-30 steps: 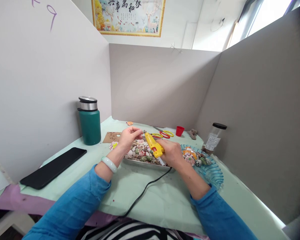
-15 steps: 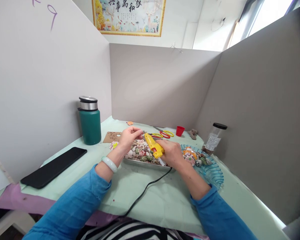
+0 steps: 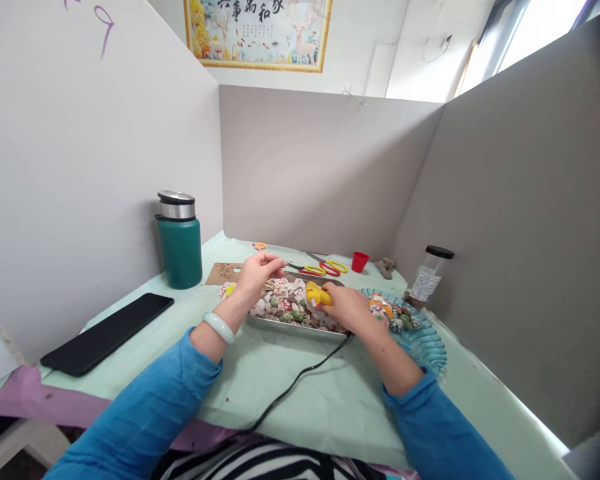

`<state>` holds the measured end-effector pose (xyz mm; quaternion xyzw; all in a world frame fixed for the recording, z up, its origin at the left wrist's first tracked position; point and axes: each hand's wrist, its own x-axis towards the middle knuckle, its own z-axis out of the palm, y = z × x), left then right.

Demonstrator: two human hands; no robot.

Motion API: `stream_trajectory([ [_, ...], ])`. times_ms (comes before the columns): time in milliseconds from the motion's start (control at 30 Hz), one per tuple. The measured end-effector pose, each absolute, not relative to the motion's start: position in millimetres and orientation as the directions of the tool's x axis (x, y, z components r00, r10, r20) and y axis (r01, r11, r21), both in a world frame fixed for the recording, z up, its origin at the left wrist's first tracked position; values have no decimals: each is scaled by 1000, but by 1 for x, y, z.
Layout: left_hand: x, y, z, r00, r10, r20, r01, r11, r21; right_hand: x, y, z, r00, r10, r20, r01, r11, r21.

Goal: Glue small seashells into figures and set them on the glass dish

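Glue gun (image 3: 319, 295) sits gripped in the right hand (image 3: 349, 309), left hand (image 3: 257, 275) pinched, contents unclear.

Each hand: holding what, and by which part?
Right hand: yellow glue gun, apparently by its handle, which the hand hides. Left hand: pinched; can't tell whether it holds anything.

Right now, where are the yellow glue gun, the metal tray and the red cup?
Yellow glue gun (image 3: 321, 294): head view, on its yellow body.
Metal tray (image 3: 291, 327): head view, on its near wall.
Red cup (image 3: 360, 263): head view, on its outer side.
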<state>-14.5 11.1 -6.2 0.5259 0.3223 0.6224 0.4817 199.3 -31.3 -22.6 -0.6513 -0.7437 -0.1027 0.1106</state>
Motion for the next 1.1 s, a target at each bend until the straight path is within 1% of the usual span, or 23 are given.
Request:
stream_trajectory([
  [100, -15, 11, -7, 21, 938, 347, -256, -330, 908, 201, -32, -22, -154, 956, 250, 985, 169, -36],
  [167, -15, 11, -7, 22, 938, 345, -253, -329, 910, 201, -35, -19, -204, 948, 245, 975, 219, -36],
  [267, -15, 10, -7, 24, 937, 348, -254, -331, 909, 195, -41, -13, -288, 897, 336, 953, 304, 4],
  [333, -14, 9, -6, 28, 936, 351, -260, -332, 906, 186, -43, -10, -416, 813, 407, 892, 452, 10],
  [367, -14, 8, -6, 27, 936, 350, -264, -331, 906, 180, -43, -10, -492, 768, 410, 844, 537, 7],
  [433, -13, 6, -4, 24, 938, 345, -265, -327, 907, 168, -41, -10, -620, 702, 351, 750, 661, 2],
  [467, -13, 5, -4, 23, 939, 343, -263, -325, 908, 162, -39, -11, -652, 690, 316, 728, 686, 5],
  [600, -13, 5, -4, 29, 934, 355, -245, -338, 909, 145, -33, -14, -708, 679, 196, 694, 720, 14],
  [667, -13, 6, -5, 29, 932, 362, -245, -344, 906, 142, -31, -14, -707, 685, 179, 698, 716, 15],
  [700, -13, 6, -5, 29, 931, 364, -247, -346, 905, 142, -31, -13, -692, 695, 195, 709, 705, 6],
  [733, -13, 7, -6, 27, 930, 366, -250, -348, 903, 144, -31, -12, -670, 708, 223, 722, 691, -26],
  [767, -13, 7, -6, 27, 929, 369, -252, -351, 902, 146, -31, -11, -639, 724, 262, 729, 678, -95],
  [800, -13, 7, -6, 27, 928, 370, -252, -352, 901, 150, -31, -10, -596, 744, 302, 722, 661, -203],
  [833, -13, 7, -6, 28, 928, 371, -249, -353, 902, 155, -30, -9, -547, 771, 325, 683, 636, -360],
  [867, -13, 7, -6, 30, 928, 372, -247, -354, 902, 160, -30, -7, -490, 804, 335, 600, 591, -539],
  [900, -13, 8, -6, 31, 928, 371, -245, -353, 903, 165, -29, -6, -438, 843, 311, 481, 512, -712],
  [933, -13, 8, -7, 32, 929, 369, -244, -351, 904, 169, -29, -5, -402, 877, 264, 337, 409, -848],
  [967, -13, 8, -7, 34, 929, 367, -244, -349, 905, 173, -28, -5, -377, 899, 222, 181, 307, -934],
  [1000, -13, 8, -7, 37, 930, 365, -245, -346, 906, 176, -28, -4, -371, 911, 179, 44, 210, -977],
  [1033, -13, 9, -7, 41, 931, 364, -246, -344, 906, 178, -27, -5, -376, 915, 147, -67, 131, -989],
  [1100, -13, 9, -8, 47, 931, 362, -249, -340, 907, 179, -26, -5, -397, 910, 117, -199, 39, -979],
])
